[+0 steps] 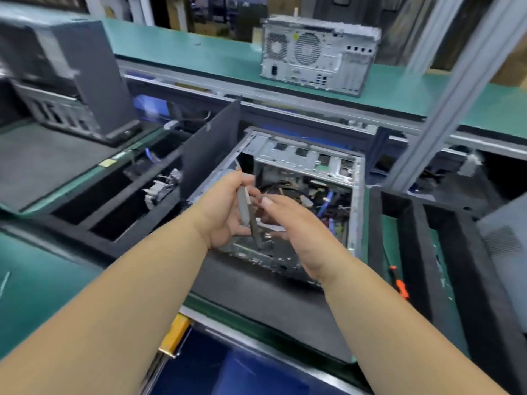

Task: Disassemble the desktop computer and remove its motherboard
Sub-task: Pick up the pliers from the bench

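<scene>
I am holding a thin grey tool [247,212] over the open computer case [299,178], which is lying on its side on a dark mat [256,292] on the green table [40,280]. My left hand [225,212] is gripping the tool's handle with curled fingers. My right hand [291,220] is pinching the tool's upper part between thumb and fingers. Inside the case, cables are showing; the motherboard itself is too blurred to pick out. An orange-handled tool [399,283] is lying to the right, and another computer [316,55] is standing on the far table.

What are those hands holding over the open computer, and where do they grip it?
A thin grey flat part, too blurred to identify: left hand grips its upper half, right hand pinches its edge.
</scene>
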`<control>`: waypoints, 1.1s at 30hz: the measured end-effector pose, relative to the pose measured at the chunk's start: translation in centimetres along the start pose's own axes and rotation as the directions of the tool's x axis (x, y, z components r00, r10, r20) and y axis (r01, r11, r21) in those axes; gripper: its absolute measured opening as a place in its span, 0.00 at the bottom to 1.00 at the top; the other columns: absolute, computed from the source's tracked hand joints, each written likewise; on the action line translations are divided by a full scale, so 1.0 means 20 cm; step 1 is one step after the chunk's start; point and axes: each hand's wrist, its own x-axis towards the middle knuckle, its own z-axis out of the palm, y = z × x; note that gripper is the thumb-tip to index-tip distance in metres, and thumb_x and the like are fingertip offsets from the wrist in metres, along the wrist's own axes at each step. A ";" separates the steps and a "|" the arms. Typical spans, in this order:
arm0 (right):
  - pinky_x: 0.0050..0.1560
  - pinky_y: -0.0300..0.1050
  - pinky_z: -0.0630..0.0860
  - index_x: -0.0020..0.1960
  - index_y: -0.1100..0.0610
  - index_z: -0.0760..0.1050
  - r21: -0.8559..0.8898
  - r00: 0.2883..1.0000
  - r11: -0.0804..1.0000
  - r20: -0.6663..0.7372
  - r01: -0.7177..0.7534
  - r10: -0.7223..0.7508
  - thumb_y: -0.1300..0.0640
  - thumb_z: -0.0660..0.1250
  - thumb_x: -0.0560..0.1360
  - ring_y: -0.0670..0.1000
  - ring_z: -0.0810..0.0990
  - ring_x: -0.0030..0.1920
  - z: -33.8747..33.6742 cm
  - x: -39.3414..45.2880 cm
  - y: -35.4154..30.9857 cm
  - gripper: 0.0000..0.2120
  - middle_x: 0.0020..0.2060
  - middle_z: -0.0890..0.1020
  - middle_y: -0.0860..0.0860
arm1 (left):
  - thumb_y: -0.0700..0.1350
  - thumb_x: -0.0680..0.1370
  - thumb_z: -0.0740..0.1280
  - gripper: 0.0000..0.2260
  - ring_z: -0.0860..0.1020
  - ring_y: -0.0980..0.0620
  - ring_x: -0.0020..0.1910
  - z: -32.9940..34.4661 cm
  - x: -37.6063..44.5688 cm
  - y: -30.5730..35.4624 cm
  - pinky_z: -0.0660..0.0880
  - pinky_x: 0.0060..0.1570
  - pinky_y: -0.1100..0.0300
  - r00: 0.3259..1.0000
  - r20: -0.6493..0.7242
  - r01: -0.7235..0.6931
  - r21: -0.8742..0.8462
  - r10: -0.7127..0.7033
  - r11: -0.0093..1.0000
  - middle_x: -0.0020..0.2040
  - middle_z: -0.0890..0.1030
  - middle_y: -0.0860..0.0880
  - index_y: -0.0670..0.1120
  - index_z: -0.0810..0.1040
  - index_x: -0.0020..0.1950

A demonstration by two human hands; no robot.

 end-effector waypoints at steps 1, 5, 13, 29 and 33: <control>0.59 0.43 0.73 0.60 0.46 0.78 -0.007 1.000 1.000 -0.008 0.005 -0.005 0.42 0.64 0.76 0.42 0.78 0.59 0.06 0.02 0.00 0.16 0.58 0.81 0.42 | 0.50 0.79 0.58 0.14 0.78 0.54 0.26 -0.09 -0.02 0.00 0.77 0.33 0.58 1.000 -0.007 -0.004 0.023 0.004 1.000 0.29 0.77 0.52 0.47 0.75 0.37; 0.47 0.38 0.73 0.56 0.50 0.79 0.000 1.000 1.000 0.008 0.007 -0.007 0.51 0.62 0.80 0.41 0.81 0.47 0.29 0.09 0.00 0.10 0.47 0.84 0.42 | 0.51 0.77 0.59 0.12 0.78 0.49 0.40 -0.42 -0.09 -0.04 0.73 0.58 0.41 0.999 -0.045 0.022 0.063 -0.019 0.998 0.38 0.77 0.48 0.47 0.79 0.43; 0.51 0.43 0.72 0.54 0.50 0.79 -0.050 0.996 0.996 0.055 -0.074 0.076 0.52 0.59 0.81 0.47 0.80 0.47 0.74 0.25 0.10 0.09 0.50 0.82 0.46 | 0.57 0.61 0.68 0.18 0.78 0.51 0.35 -0.98 -0.22 -0.23 0.76 0.41 0.53 0.931 -0.330 0.237 0.225 -0.155 0.945 0.36 0.77 0.50 0.49 0.78 0.47; 0.57 0.45 0.75 0.52 0.43 0.79 -0.216 0.959 0.956 0.155 -0.200 0.236 0.49 0.57 0.81 0.45 0.82 0.49 1.37 0.41 0.36 0.11 0.51 0.82 0.41 | 0.59 0.69 0.68 0.23 0.72 0.44 0.56 -1.96 -0.31 -0.85 0.69 0.53 0.48 0.775 -0.588 0.607 0.795 0.230 -0.011 0.55 0.72 0.46 0.49 0.69 0.58; 0.56 0.44 0.75 0.52 0.44 0.79 -0.226 0.957 0.948 0.133 -0.222 0.256 0.51 0.57 0.81 0.45 0.82 0.48 1.41 0.44 0.39 0.11 0.51 0.82 0.43 | 0.56 0.69 0.68 0.22 0.70 0.44 0.58 -2.10 -0.30 -0.92 0.68 0.57 0.46 0.771 -0.607 0.614 0.789 0.195 0.030 0.57 0.71 0.45 0.49 0.69 0.59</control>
